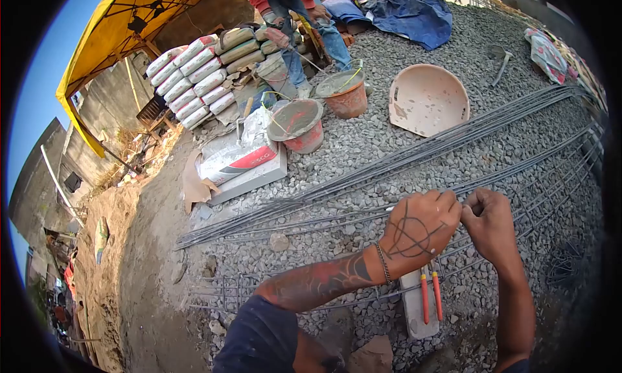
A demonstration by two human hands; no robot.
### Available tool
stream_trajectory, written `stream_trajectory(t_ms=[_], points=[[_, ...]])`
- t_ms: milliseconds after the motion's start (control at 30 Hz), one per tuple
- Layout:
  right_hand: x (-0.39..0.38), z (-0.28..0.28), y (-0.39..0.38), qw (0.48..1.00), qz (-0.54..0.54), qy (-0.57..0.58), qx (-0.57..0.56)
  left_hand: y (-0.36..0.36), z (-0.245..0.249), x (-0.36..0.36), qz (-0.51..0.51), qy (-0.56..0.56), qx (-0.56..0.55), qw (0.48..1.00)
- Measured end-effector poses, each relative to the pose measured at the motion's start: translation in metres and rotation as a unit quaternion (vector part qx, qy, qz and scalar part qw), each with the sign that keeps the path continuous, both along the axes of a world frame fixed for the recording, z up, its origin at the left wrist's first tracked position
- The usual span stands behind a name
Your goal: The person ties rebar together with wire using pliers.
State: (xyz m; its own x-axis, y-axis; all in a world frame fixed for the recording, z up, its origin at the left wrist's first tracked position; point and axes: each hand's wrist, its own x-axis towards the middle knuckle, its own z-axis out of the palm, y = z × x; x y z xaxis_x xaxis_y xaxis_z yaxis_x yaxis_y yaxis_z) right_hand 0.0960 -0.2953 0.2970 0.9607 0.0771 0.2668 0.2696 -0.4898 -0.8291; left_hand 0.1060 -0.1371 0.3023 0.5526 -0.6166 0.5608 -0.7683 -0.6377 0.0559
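Observation:
My left hand is closed in a fist over the steel bars, its back turned up. Right beside it, my right hand has thumb and forefinger pinched together, touching or nearly touching the left. Whatever either one grips is too small or hidden to name. Under both hands runs a rebar cage of thin bars and ties, lying above the gravel. Below the left wrist, red-handled pincers rest on a narrow grey block, their jaws hidden by the bars.
A long bundle of steel rods crosses the gravel beyond my hands. Farther off are a pale basin, two mortar buckets, an opened cement bag, stacked bags and a hammer. Another person stands behind the buckets.

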Motion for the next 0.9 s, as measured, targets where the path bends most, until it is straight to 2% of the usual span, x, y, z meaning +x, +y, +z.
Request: stream_trajectory(t_ms=[67,100,167,200,233,267,300,333,367,400,467,533,567,600,633,667,700,733,767,800,833,900], points=[[0.003,-0.002,0.003,0.987,-0.078,-0.040,-0.132,-0.007,-0.011,0.004,0.022,-0.034,-0.003,0.999],[0.004,-0.005,0.003,0.988,-0.065,-0.047,-0.131,-0.008,-0.015,0.008,0.008,-0.030,-0.029,0.999],[0.004,-0.012,-0.001,0.995,-0.046,-0.075,-0.051,0.000,-0.013,0.013,-0.003,-0.028,-0.052,0.998],[0.005,-0.011,-0.009,1.000,0.002,-0.026,0.002,0.008,-0.004,0.018,-0.048,0.046,-0.069,0.995],[0.010,-0.016,-0.018,1.000,0.009,-0.030,0.004,0.015,0.005,0.023,-0.095,0.120,-0.086,0.985],[0.014,-0.021,-0.028,0.984,0.131,0.001,0.120,0.023,0.018,0.025,-0.137,0.291,-0.090,0.943],[0.017,-0.024,-0.034,0.941,0.247,0.035,0.229,0.030,0.020,0.026,-0.135,0.290,-0.092,0.943],[0.020,-0.029,-0.033,0.908,0.319,0.030,0.271,0.032,0.019,0.027,-0.224,0.418,-0.155,0.867],[0.017,-0.028,-0.026,0.880,0.359,0.051,0.307,0.028,0.014,0.030,-0.317,0.535,-0.208,0.756],[0.014,-0.024,-0.016,0.853,0.388,0.070,0.342,0.024,0.004,0.033,-0.379,0.584,-0.224,0.682],[0.016,-0.022,-0.007,0.837,0.364,0.093,0.397,0.029,0.000,0.039,-0.335,0.651,-0.276,0.623],[0.025,-0.023,-0.011,0.899,0.280,0.075,0.329,0.034,0.014,0.038,-0.238,0.621,-0.272,0.695],[0.024,-0.016,-0.016,0.903,0.265,0.070,0.330,0.034,0.021,0.036,-0.249,0.626,-0.261,0.691],[0.024,-0.008,-0.020,0.952,0.215,0.070,0.207,0.036,0.027,0.033,-0.181,0.500,-0.168,0.830],[0.022,-0.005,-0.019,0.980,0.164,0.074,0.080,0.036,0.028,0.030,-0.103,0.348,-0.070,0.929],[0.020,-0.005,-0.014,0.991,0.129,0.000,0.020,0.031,0.013,0.030,-0.136,0.119,-0.042,0.983],[0.017,-0.005,-0.004,0.992,0.125,0.005,0.021,0.023,0.008,0.022,-0.140,0.124,-0.041,0.982],[0.012,-0.004,0.007,0.989,0.018,-0.078,-0.122,0.013,0.006,0.014,-0.049,0.078,0.007,0.996],[0.009,-0.004,0.015,0.948,-0.089,-0.160,-0.261,0.006,0.006,0.008,0.043,0.029,0.054,0.997],[0.010,-0.006,0.019,0.947,-0.093,-0.215,-0.218,0.001,0.007,0.006,0.065,0.039,0.025,0.997],[0.012,-0.006,0.016,0.947,-0.095,-0.216,-0.219,0.003,0.007,0.009,0.063,0.037,0.025,0.997],[0.017,-0.003,0.003,0.960,-0.013,-0.222,-0.171,0.013,0.011,0.019,0.006,0.092,-0.038,0.995]])
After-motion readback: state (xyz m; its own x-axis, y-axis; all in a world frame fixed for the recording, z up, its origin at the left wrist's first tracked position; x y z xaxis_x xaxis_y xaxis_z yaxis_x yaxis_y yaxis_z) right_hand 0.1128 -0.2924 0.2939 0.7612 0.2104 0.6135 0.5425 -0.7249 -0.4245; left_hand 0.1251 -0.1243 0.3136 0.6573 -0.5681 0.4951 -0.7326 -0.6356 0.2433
